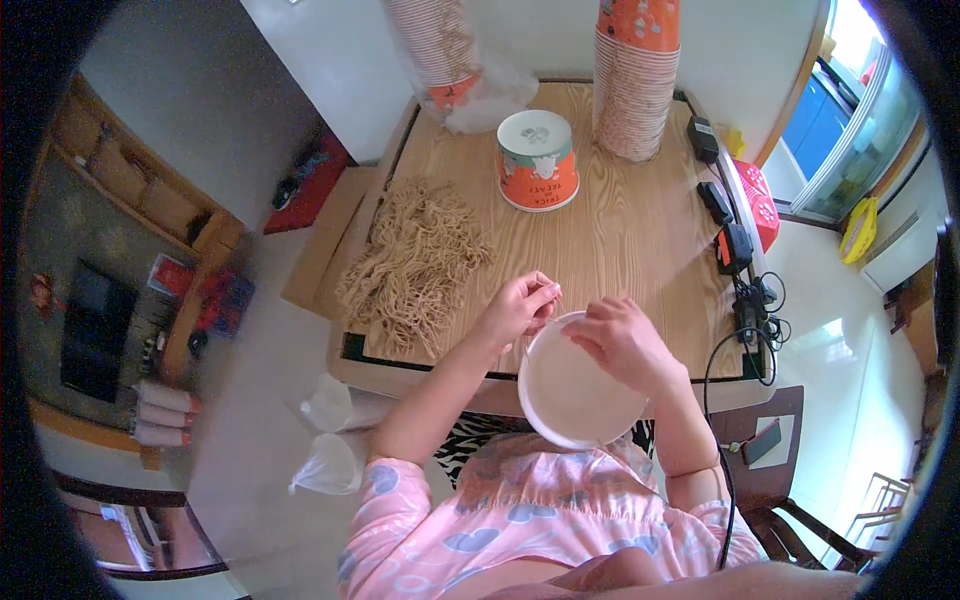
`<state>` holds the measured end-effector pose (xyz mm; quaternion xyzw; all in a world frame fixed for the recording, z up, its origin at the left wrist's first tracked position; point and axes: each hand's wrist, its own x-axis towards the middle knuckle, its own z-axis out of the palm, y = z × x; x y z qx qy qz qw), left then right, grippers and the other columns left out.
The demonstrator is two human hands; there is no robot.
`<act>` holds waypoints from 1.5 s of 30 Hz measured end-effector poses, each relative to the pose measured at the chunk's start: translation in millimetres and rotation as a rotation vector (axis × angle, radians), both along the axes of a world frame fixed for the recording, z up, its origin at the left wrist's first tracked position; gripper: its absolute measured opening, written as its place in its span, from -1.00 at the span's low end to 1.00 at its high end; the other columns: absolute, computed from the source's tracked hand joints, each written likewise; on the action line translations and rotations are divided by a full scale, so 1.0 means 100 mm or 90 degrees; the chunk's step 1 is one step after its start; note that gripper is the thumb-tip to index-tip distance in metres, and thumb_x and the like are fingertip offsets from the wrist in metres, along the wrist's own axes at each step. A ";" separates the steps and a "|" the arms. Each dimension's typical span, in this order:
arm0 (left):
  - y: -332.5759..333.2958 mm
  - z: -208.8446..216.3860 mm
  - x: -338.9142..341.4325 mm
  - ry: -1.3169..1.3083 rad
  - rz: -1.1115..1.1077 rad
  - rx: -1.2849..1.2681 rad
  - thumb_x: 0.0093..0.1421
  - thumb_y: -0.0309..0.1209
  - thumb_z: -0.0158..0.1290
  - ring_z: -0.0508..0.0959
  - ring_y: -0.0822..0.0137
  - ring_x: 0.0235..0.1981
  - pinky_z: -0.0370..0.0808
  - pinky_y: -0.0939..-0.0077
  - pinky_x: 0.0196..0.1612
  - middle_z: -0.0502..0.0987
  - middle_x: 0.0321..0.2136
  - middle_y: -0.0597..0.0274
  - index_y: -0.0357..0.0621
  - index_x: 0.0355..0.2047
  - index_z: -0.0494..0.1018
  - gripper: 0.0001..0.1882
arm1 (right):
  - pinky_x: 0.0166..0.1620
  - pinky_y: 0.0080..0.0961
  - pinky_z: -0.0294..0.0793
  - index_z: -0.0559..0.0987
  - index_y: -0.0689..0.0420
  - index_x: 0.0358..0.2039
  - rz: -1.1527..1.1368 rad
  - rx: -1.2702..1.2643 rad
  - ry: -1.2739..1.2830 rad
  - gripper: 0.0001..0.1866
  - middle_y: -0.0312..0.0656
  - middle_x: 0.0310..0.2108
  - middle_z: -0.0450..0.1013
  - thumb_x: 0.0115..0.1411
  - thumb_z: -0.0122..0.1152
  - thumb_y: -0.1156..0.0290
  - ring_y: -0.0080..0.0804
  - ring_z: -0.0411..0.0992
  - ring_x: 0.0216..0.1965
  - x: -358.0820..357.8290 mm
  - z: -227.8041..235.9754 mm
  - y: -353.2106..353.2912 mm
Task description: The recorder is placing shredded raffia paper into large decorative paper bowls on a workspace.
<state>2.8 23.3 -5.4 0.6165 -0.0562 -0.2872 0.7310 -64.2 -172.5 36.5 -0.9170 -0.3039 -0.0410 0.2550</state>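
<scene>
A white paper bucket (585,395) rests at the table's near edge against my lap, its round open mouth facing me. At its upper left rim, my left hand (528,308) is closed in a pinch on a thin tan cord, part of which hangs beside the rim. My right hand (628,342) reaches over the bucket's upper rim with fingers bent and pressed together; what they hold, if anything, is hidden. To the left lies a loose heap of tan cords (415,265). An orange and green printed bucket (538,165) stands upside down farther back.
Tall stacks of nested paper buckets stand at the back, one partly in clear plastic (435,50), another bare (635,100). Black adapters (733,248) and cables line the table's right edge. A wooden chair (765,450) is at the right; a cardboard box (325,250) adjoins the left side.
</scene>
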 end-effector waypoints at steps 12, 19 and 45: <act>0.02 -0.09 -0.08 0.057 0.110 -0.248 0.24 -0.37 0.04 0.20 0.67 -0.72 0.08 0.80 -0.69 0.29 -0.66 0.47 -0.18 -0.42 0.40 -0.85 | -0.02 -0.27 0.30 0.45 -0.14 0.04 0.011 -0.062 0.002 -0.57 -0.22 -0.16 0.48 0.13 0.09 0.46 -0.24 0.43 -0.11 -0.06 -0.02 0.18; -0.03 -0.08 -0.17 0.065 0.168 -0.287 0.21 -0.36 0.07 0.19 0.68 -0.74 0.08 0.78 -0.69 0.28 -0.73 0.51 -0.13 -0.39 0.48 -0.88 | -0.03 -0.30 0.30 0.36 -0.14 0.14 0.001 -0.089 0.007 -0.48 -0.23 -0.12 0.48 0.14 0.06 0.48 -0.27 0.44 -0.12 -0.05 -0.02 0.24; -0.05 -0.32 -0.16 -0.030 0.069 -0.210 0.19 -0.40 0.10 0.28 0.63 -0.70 0.18 0.70 -0.67 0.39 -0.67 0.43 -0.20 -0.44 0.50 -0.87 | -0.12 -0.32 0.33 0.58 0.13 -0.26 -0.173 -0.047 -0.076 -0.79 -0.20 -0.50 0.44 0.06 0.24 0.40 -0.31 0.42 -0.41 0.07 0.11 0.44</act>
